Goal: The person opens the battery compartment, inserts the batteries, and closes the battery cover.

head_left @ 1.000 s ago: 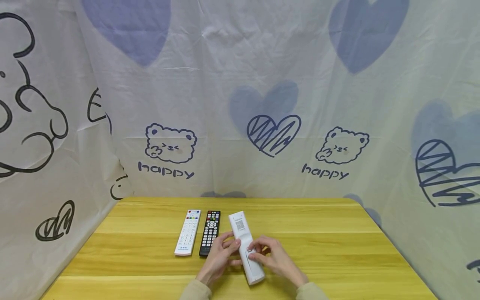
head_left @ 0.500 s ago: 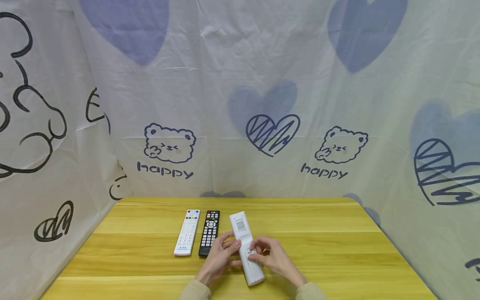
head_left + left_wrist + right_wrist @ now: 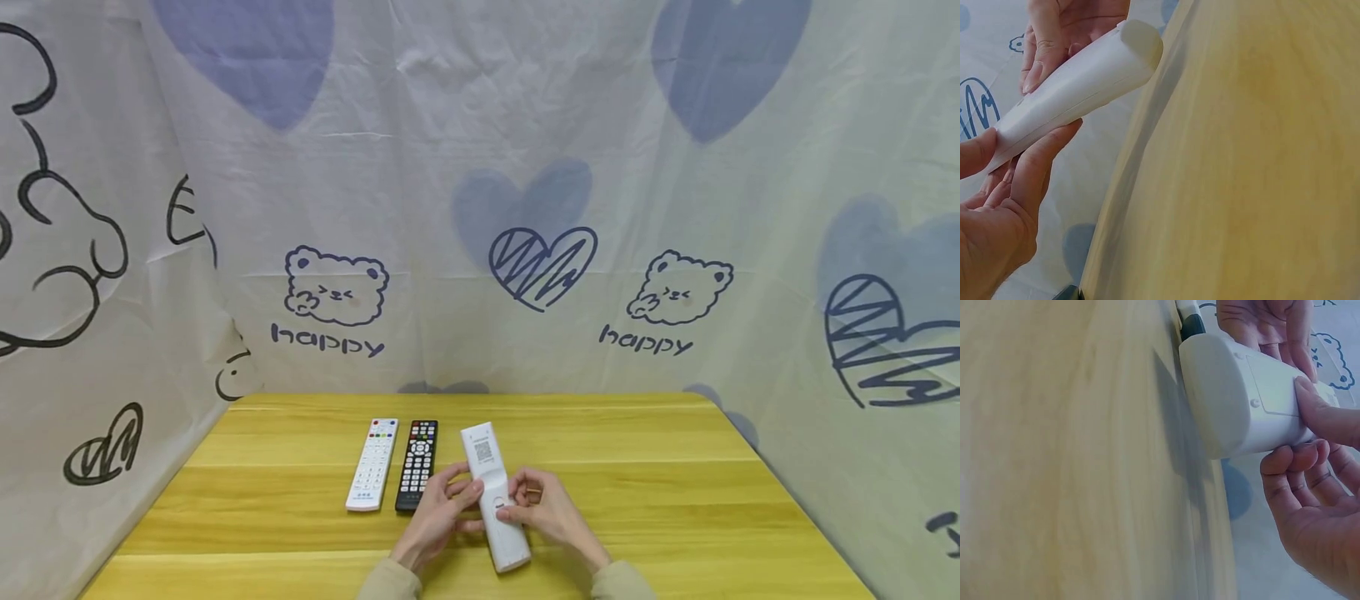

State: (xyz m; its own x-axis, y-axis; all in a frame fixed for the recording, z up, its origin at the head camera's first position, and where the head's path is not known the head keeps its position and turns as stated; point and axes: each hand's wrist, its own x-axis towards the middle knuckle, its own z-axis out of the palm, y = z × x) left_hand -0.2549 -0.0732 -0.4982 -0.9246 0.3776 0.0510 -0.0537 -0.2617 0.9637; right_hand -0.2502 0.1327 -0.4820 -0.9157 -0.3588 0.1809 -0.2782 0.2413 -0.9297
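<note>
A white remote control point(image 3: 482, 446), back side up, is held slantwise between both hands over the table. The left hand point(image 3: 442, 507) grips its left edge, thumb on the back and fingers underneath. My right hand point(image 3: 553, 512) has its thumb on the battery cover point(image 3: 1270, 384), with the other fingers curled against the remote's side. That cover lies in its place, its outline visible in the right wrist view. In the left wrist view the rounded end of the remote point(image 3: 1085, 75) points away from the left hand point(image 3: 1004, 219).
Left of the hands, a white remote point(image 3: 372, 467) and a black remote point(image 3: 418, 454) lie face up side by side on the wooden table point(image 3: 660, 467). The black one's lower end is close to the left hand. A patterned cloth point(image 3: 450, 167) hangs behind and at both sides.
My right thumb has stayed on the cover near its latch while the right forefinger has drawn back off it to the remote's edge. The left hand keeps its grip.
</note>
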